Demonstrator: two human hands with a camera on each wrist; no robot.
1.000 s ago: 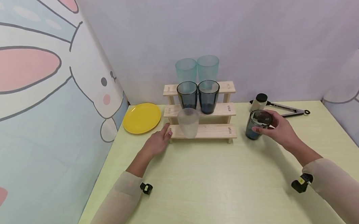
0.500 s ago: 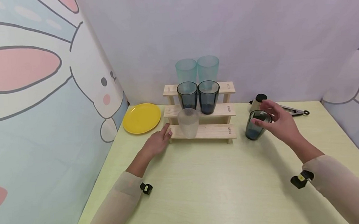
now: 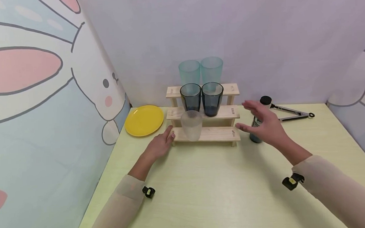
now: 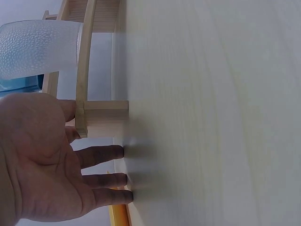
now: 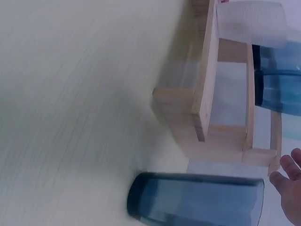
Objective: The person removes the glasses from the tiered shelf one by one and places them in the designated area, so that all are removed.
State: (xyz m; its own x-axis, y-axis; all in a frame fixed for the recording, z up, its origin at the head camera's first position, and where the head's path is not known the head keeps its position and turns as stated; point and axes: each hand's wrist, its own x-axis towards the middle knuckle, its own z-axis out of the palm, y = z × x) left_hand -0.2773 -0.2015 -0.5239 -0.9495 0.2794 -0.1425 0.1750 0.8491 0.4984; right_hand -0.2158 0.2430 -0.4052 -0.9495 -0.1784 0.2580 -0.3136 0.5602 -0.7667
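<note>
In the head view, a three-step wooden rack (image 3: pixel 214 134) carries drinking glasses. A frosted clear glass (image 3: pixel 191 126) is on the bottom step, dark blue-grey glasses (image 3: pixel 211 100) on the middle one, pale teal glasses (image 3: pixel 212 69) on top. My left hand (image 3: pixel 158 145) rests against the rack's left end. Its thumb and index finger touch the bottom board, while its other fingers (image 4: pixel 106 181) reach straight down to the tabletop. My right hand (image 3: pixel 265 128) holds nothing, thumb and fingers spread apart. Behind it, partly hidden, a dark glass (image 5: pixel 202 200) stands on the table, right of the rack.
A yellow plate (image 3: pixel 144 120) lies left of the rack. At the back right are a black-capped jar (image 3: pixel 265 101) and a pair of tongs (image 3: pixel 294 117). The wall stands close behind the rack.
My right hand has let go of the dark glass, which stays standing on the table, and has moved left toward the rack. My left hand has not moved.
</note>
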